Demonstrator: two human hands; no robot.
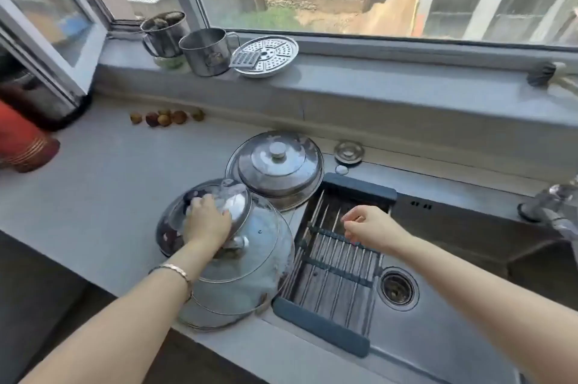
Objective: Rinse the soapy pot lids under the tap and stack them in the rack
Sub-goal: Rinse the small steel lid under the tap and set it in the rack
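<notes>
- Glass lid (244, 277) nearest, on counter (93, 196) left of sink (438, 336); wet, probably slick, heavy, breakable, so best taken by the knob.
- Left hand (206, 222): wrist bent down, fingers curled onto tilted steel lid (175, 227) lying atop the glass one; stiff, lightish, soapy, needs a firm grip.
- Right hand (372, 227) hovers above rack (331, 271), fingers loosely curled, holding nothing.
- Two more lids (281, 171) stacked behind; tap (553, 211) far right.

Both bare forearms reached forward, well apart. The left hand (206, 222) lay palm down, fingers curled over the edge of a round steel pot lid (173, 230), with a thin gold-coloured bracelet (175, 269) on its wrist. The right hand (372, 229) hovered palm down, fingers loosely bent, holding nothing.
</notes>
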